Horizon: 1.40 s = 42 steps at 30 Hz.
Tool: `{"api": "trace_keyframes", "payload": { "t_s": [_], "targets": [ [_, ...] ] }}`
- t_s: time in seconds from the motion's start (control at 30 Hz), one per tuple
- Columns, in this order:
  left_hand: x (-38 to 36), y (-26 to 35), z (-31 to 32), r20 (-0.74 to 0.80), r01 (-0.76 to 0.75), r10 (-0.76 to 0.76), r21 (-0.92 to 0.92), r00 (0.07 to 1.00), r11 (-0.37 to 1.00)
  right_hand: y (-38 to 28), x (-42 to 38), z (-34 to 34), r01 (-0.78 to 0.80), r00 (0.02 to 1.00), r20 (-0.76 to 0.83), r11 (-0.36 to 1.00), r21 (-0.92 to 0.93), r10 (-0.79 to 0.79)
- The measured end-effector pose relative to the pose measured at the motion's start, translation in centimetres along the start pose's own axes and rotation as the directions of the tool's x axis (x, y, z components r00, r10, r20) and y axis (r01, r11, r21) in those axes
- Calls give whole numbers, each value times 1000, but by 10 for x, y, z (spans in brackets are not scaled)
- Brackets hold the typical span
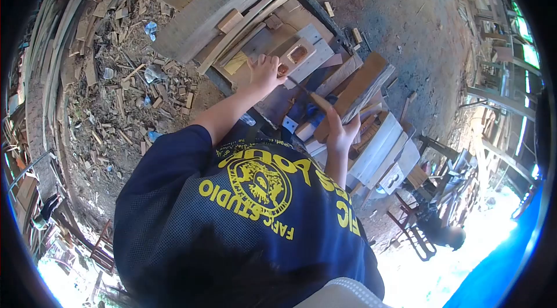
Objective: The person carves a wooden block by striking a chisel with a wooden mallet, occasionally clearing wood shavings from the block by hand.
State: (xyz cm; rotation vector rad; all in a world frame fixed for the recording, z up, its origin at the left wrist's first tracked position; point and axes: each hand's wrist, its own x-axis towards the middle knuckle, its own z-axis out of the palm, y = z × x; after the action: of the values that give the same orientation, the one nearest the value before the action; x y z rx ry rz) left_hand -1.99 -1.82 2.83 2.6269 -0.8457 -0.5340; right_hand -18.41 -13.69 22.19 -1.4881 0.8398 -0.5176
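Note:
A pale wooden block (303, 63) with two rounded recesses lies on the bench, and a grey-white board (322, 53) lies right beside it. My left hand (266, 73) is closed on the near end of the block, next to the lower recess. My right hand (341, 132) grips a wooden-handled tool (321, 101) with a narrow dark blade. The blade points up and left, its tip close to the block by my left fingers. Whether it is a chisel or a file I cannot make out.
A thick brown plank (362, 84) slants upward just beyond my right hand. Long curved boards (249, 24) lie across the far left of the bench. A large grey slab (212, 12) stands behind them. Wood scraps (130, 105) cover the ground at left. Someone sits far right (435, 231).

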Motion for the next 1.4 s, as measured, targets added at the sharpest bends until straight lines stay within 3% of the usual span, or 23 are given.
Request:
{"api": "trace_keyframes", "payload": {
  "t_s": [0.03, 0.1, 0.23, 0.3, 0.4, 0.47, 0.5, 0.6, 0.67, 0.7, 0.77, 0.8, 0.83, 0.87, 1.0, 1.07, 1.1, 1.17, 1.27, 1.4],
  "targets": [
    [1, 2, 0, -18, 9, -9, 0, 1000, 1000, -1, 4, 2, -1, 1000, 2, 1000, -3, 1],
    [1, 1, 1, -33, 23, -23, -1, 999, 1000, -4, 12, 9, 166, 986, 36, 980, -110, -163],
    [-5, -5, -6, -34, 18, -19, -23, 999, 1000, -15, 20, 25, 172, 985, 57, 974, -147, -165],
    [-13, -8, -8, -33, -1, 1, -8, 999, 1000, -2, 24, 23, 212, 973, 154, 927, -311, -172],
    [-24, -14, -2, -96, 42, -41, 8, 995, 999, 15, 24, 26, 250, 961, 206, 891, -378, -182],
    [-28, -16, -2, 97, 158, -150, -86, 984, 984, 24, 22, 28, 214, 966, 227, 885, -413, -127],
    [-30, -15, -2, 100, 159, -150, -88, 984, 983, 25, 21, 28, 212, 966, 227, 885, -415, -124],
    [-32, -10, -4, 5, 114, -114, -95, 993, 989, 20, 20, 32, 264, 954, 254, 842, -470, -157],
    [-30, 3, -7, -197, -228, 187, -212, 962, 950, 11, 21, 35, 302, 941, 298, 799, -520, -162],
    [-30, 13, -10, -195, -227, 187, -214, 963, 950, 5, 21, 38, 300, 941, 298, 799, -522, -159],
    [-30, 37, -19, -344, -487, 403, -208, 848, 848, -6, 23, 45, 413, 901, 382, 681, -605, -207],
    [-29, 49, -24, -345, -486, 400, -211, 849, 848, -11, 23, 50, 413, 900, 383, 679, -607, -205],
    [-28, 60, -29, -364, -548, 411, -506, 836, 665, -15, 23, 55, 381, 910, 382, 691, -614, -163],
    [-26, 69, -32, -390, -548, 413, -735, 823, 398, -19, 23, 59, 349, 917, 380, 702, -621, -121],
    [-3, 76, 11, -346, -464, 373, -836, 861, 295, -26, 23, 64, 362, 911, 395, 683, -635, -115],
    [0, 73, 9, -555, -694, 418, -598, 719, 401, -24, 24, 61, 331, 903, 425, 741, -584, -68],
    [-1, 72, 12, -557, -693, 413, -600, 721, 400, -24, 24, 60, 332, 902, 428, 738, -587, -65],
    [-4, 72, 20, -415, -543, 399, -787, 818, 292, -25, 22, 60, 157, 908, 417, 888, -433, 43],
    [-7, 73, 5, -470, -569, 346, -769, 812, 291, -34, 21, 66, 64, 913, 395, 919, -390, 104],
    [-2, 70, 17, -344, -430, 345, -877, 873, 214, -24, 25, 66, 145, 907, 420, 908, -394, 38]
  ]
}}
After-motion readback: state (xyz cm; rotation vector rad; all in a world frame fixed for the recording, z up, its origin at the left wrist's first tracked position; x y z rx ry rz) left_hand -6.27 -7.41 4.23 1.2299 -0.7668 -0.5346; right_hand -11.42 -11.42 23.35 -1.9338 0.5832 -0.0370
